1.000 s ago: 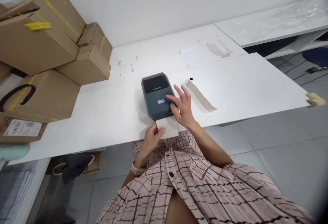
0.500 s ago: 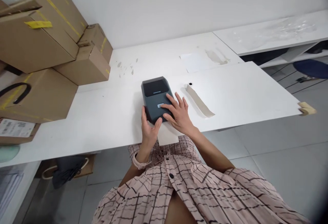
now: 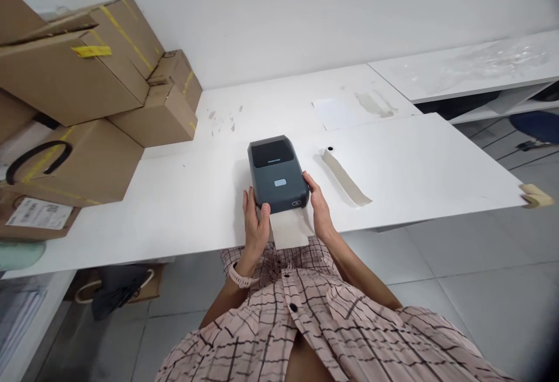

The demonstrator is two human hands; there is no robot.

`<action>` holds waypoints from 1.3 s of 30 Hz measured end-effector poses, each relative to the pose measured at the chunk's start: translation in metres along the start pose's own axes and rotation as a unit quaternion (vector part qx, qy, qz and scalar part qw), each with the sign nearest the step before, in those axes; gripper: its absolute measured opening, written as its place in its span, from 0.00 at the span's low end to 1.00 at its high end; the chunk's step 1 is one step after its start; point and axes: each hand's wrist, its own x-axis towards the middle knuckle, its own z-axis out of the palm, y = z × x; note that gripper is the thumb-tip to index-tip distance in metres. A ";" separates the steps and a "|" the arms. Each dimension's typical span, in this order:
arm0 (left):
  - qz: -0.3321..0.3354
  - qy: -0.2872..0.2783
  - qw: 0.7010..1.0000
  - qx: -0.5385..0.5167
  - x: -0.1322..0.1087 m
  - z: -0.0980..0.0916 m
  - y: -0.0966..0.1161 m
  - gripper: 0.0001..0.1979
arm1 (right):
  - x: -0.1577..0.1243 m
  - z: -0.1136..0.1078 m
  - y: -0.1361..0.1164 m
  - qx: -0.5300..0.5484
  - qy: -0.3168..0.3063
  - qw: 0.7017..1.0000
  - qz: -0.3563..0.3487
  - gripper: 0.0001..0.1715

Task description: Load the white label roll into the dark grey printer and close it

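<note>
A dark blue-grey label printer [image 3: 271, 179] with a black window and a pale button sits on the white table near its front edge. A strip of pale paper [image 3: 290, 232] hangs from its front over the edge. My left hand [image 3: 255, 225] grips the printer's front left corner, thumb on the front. On the other side, my right hand [image 3: 321, 210] presses against the right side, its fingers partly hidden. To the right lies a small paper roll [image 3: 345, 175], partly unrolled.
Cardboard boxes [image 3: 74, 79] with yellow tape are stacked on the left. A white sheet [image 3: 327, 114] and torn brownish scraps lie at the table's back. Clear plastic [image 3: 498, 62] covers part of the far right shelf. A wooden piece [image 3: 536, 195] is at the right corner.
My right hand has moved off the printer's button to its right side. My left hand still holds the left corner. The whole view has shifted slightly.
</note>
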 end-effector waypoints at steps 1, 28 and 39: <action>0.004 0.004 1.000 0.003 0.000 0.000 0.001 0.41 | 0.001 -0.001 0.002 0.006 0.002 1.000 -0.002 0.35; 0.121 0.040 0.980 -0.155 0.045 -0.006 0.025 0.38 | 0.053 0.004 -0.025 0.039 -0.016 0.997 -0.069 0.41; -0.015 -0.024 0.995 -0.098 0.111 -0.015 0.008 0.36 | 0.217 0.033 -0.048 -0.120 -0.045 0.976 -0.177 0.54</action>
